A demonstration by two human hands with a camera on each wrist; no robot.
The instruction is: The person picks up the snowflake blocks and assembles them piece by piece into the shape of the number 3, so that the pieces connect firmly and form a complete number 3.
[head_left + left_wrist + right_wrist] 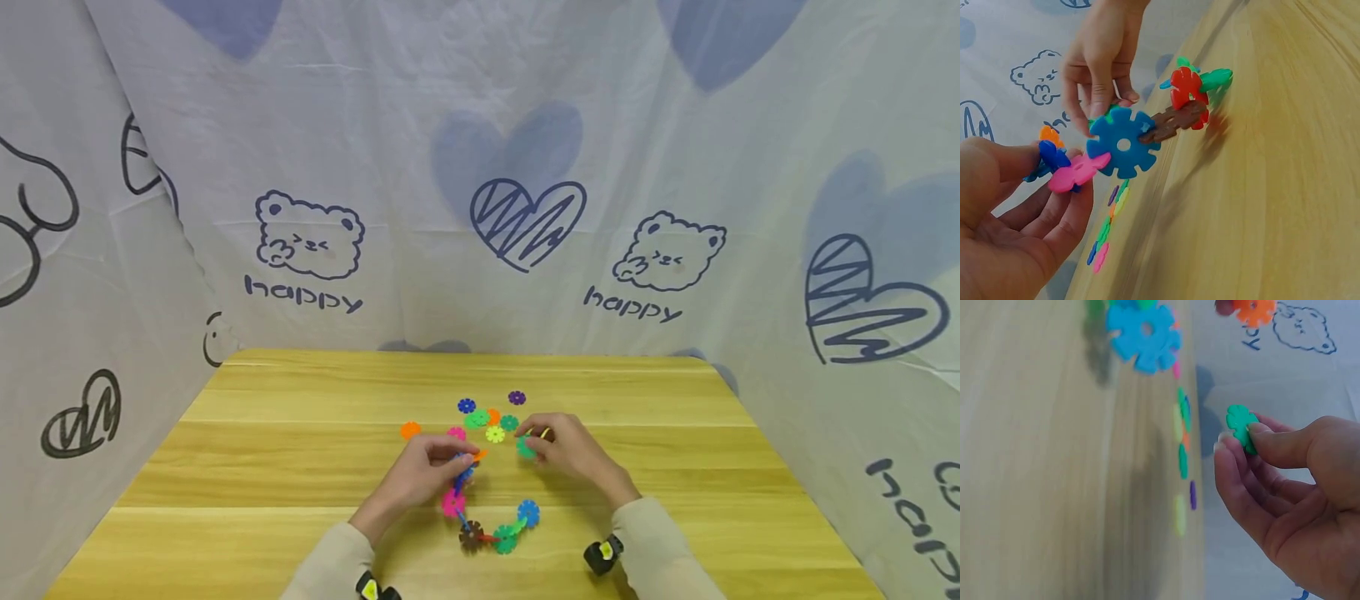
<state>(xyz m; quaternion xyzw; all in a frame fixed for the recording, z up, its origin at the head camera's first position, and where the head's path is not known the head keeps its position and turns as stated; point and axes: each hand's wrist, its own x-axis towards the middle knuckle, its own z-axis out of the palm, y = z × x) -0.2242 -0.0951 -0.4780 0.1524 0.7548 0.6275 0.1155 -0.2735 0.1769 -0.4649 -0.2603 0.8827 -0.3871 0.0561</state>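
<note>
My left hand (pixel 420 475) grips one end of a chain of interlocking plastic snowflake discs. An orange disc (pixel 482 455) tips that end, with dark blue and pink discs (pixel 1075 176) beside my fingers. The chain curves through a blue disc (pixel 1107 153), a brown disc (pixel 472 536) and a red disc (pixel 1188 87) to green ones and a light blue disc (pixel 528 512). Between thumb and fingers, my right hand (pixel 572 450) pinches a loose green disc (pixel 1239 422), apart from the chain. Part of the chain is hidden behind my left hand.
Beyond my hands, loose discs lie flat on the wooden table (pixel 300 400): a purple disc (pixel 517 398), a dark blue disc (pixel 467 406), a yellow-green disc (pixel 495 434), an orange disc (pixel 410 431) and several more. Printed cloth (pixel 420 275) hangs behind and at both sides.
</note>
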